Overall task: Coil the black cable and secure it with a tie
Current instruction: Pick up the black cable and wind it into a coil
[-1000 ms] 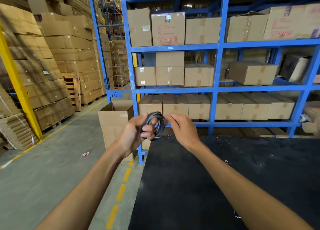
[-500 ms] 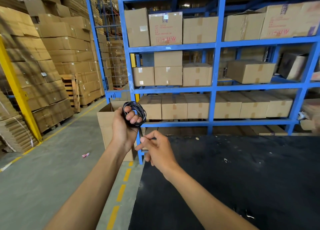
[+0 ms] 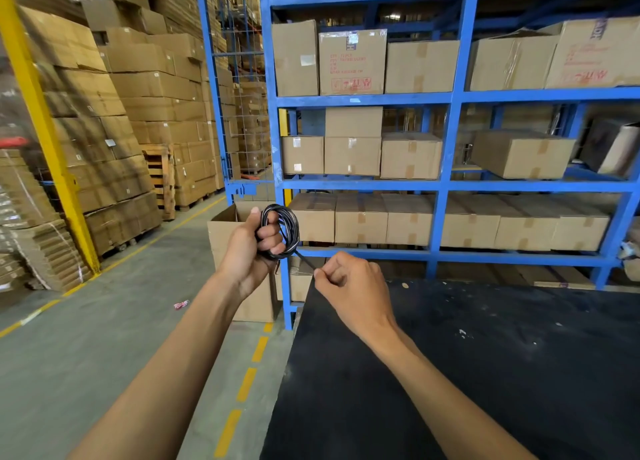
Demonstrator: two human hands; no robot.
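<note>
The black cable [image 3: 289, 229] is wound into a small coil, held up in the air by my left hand [image 3: 247, 251], whose fingers pass through the loop. A thin black strand [image 3: 304, 260], either the tie or the cable's end, runs taut from the bottom of the coil down to my right hand [image 3: 349, 286]. That hand pinches the strand between thumb and forefinger, just below and right of the coil, over the table's far left corner.
A black table [image 3: 485, 373] fills the lower right. Behind it stands a blue rack [image 3: 446, 182] full of cardboard boxes. An open carton [image 3: 225, 231] sits on the floor by the rack's post. Stacked boxes and a yellow post [image 3: 45, 130] line the aisle at left.
My left hand has lifted the coil and moved it left. My right hand dropped away from the coil, down and right, drawing the thin strand taut.
</note>
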